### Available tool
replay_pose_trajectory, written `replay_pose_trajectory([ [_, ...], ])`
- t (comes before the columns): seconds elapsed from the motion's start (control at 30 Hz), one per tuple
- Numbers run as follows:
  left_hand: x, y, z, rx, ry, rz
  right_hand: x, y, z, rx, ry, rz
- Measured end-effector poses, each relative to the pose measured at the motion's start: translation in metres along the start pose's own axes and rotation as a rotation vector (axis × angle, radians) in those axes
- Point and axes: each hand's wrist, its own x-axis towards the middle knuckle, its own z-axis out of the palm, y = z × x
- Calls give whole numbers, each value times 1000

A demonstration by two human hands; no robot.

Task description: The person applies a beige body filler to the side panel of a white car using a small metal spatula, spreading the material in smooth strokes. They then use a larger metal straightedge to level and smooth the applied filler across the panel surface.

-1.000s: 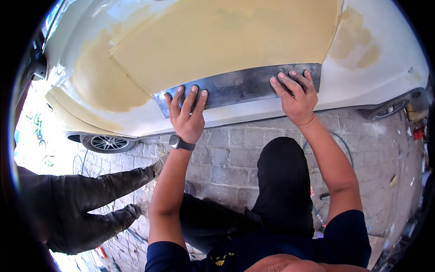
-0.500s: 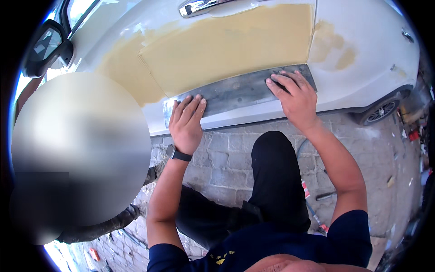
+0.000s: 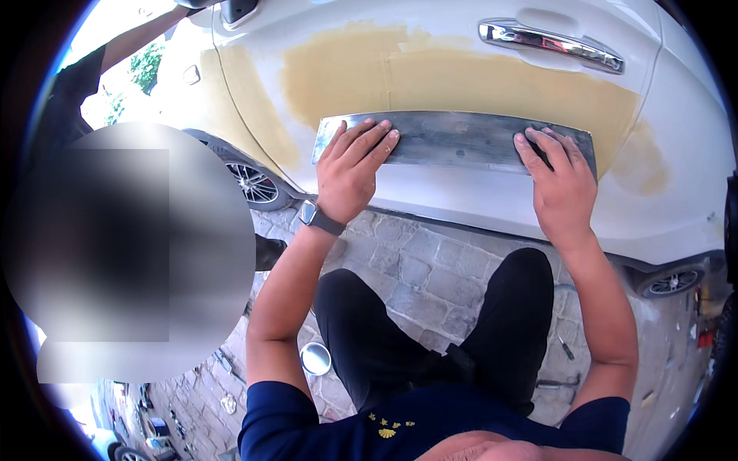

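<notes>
A long dark grey metal spreader blade (image 3: 461,142) lies against the side of a white car door (image 3: 492,200), over a coat of tan filler (image 3: 492,83). My left hand (image 3: 352,173) grips the blade near its left end, fingers stretched over its face. Near the other end my right hand (image 3: 563,184) grips it the same way, fingers slightly bent. Both thumbs are mostly hidden. The blade slopes slightly down to the right. Above it the filler looks smooth, with a thin vertical line in it.
A chrome door handle (image 3: 550,46) sits above the filler. On the paving below are a round white-topped tin (image 3: 315,359), a screwdriver-like tool (image 3: 566,347) and a metal tool (image 3: 557,383). At left stands another person, mostly blurred, one arm (image 3: 142,38) raised near the mirror.
My view has swung leftward along the car, bringing the front wheel into sight. Both hands have moved the blade left relative to the door handle, and its slope has reversed.
</notes>
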Motion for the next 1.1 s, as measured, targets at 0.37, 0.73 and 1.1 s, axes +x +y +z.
replay_pose_trajectory([
  [0.37,19,-189,-49,32,43,-14,141,-90,77,-33,160,-37],
  [0.73,53,-208,-31,19,58,143,132,-93,80,-131,134,102],
  [1.1,45,-195,-9,37,98,149,119,-80,84,-166,136,101],
])
